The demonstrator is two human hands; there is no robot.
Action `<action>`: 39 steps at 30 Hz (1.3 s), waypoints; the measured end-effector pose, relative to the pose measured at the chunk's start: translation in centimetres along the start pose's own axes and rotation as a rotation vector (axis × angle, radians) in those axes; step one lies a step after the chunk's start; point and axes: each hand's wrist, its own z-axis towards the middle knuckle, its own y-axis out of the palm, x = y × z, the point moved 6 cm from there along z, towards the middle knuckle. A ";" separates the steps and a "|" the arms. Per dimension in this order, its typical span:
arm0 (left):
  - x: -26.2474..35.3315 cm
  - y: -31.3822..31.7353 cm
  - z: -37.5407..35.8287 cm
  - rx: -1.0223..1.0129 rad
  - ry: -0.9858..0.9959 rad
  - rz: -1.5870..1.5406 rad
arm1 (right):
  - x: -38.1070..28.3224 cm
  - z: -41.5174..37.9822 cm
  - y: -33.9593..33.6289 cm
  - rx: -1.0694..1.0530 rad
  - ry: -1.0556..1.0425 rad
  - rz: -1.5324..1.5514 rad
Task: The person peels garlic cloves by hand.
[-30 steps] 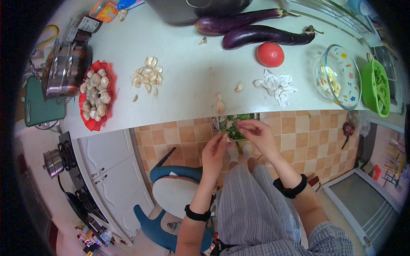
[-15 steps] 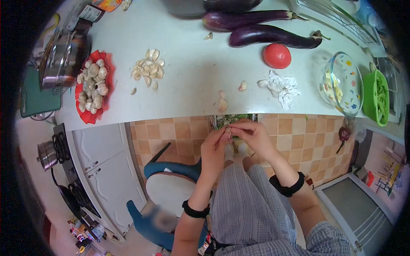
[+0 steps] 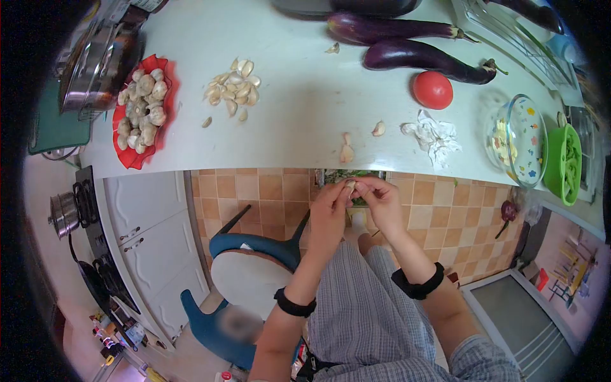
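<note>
A garlic clove [image 3: 351, 184] is pinched between the fingertips of my left hand [image 3: 328, 207] and my right hand [image 3: 382, 196], just in front of the counter's edge. Both hands are closed around it, so only part of the clove shows. Below them, partly covered by the hands, is a bin [image 3: 337, 174] with green scraps in it. On the counter near its edge lie garlic pieces [image 3: 346, 151] and a single clove [image 3: 379, 128]. Further left is a pile of loose garlic cloves [image 3: 234, 86].
A red plate [image 3: 167, 69] of garlic bulbs stands at left. Crumpled white tissue [image 3: 434, 136], a tomato [image 3: 433, 90], an eggplant [image 3: 423, 58], a glass bowl [image 3: 536, 109] and a green basket [image 3: 552, 162] are at right. A blue chair [image 3: 254, 243] stands left of my legs.
The camera view has shifted, so the counter items appear further right. My hands still hold the clove together, and more of its pale surface shows between the fingertips.
</note>
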 end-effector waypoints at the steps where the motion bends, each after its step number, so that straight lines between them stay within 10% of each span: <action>1: -0.2 0.1 0.0 0.035 0.000 0.035 | 0.2 -0.1 -0.1 0.050 0.010 0.022; 14: -2.2 0.6 0.4 -0.040 -0.068 -0.177 | 1.1 -0.2 -1.0 0.107 0.067 -0.006; 22: -4.2 0.4 0.1 -0.126 -0.329 -0.938 | 1.7 -0.9 -1.9 0.131 0.208 0.148; 29: -4.7 0.3 -0.4 -0.172 -0.357 -0.645 | -1.3 -0.1 -0.4 0.026 -0.155 -0.242; 39: -2.5 0.0 -0.7 -0.095 -0.080 -0.356 | -1.4 0.1 -0.5 -0.131 0.009 -0.189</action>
